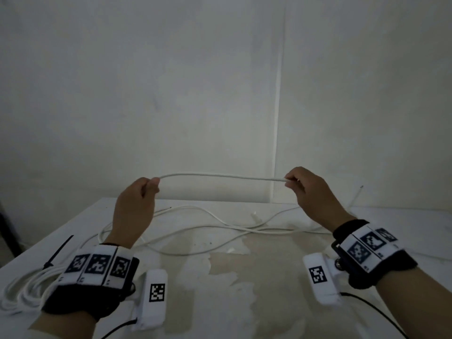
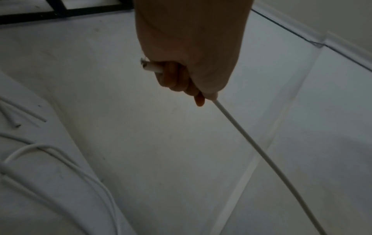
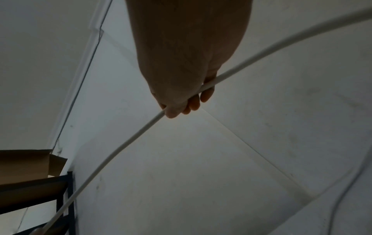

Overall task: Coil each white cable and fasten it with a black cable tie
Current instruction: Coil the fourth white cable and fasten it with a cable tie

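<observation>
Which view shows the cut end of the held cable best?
Left wrist: the cut end pokes out of the left hand, close and unobstructed. Head view hides it behind that hand's fingers. Right wrist shows only the cable's mid-run.

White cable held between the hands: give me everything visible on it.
The white cable is thin, round, smooth-jacketed, plastic-looking. A span hangs nearly level in the air above the table, slightly bowed. The left hand grips it near its cut end, which pokes out of the fist. The right hand pinches it; beyond that hand it runs on.
</observation>
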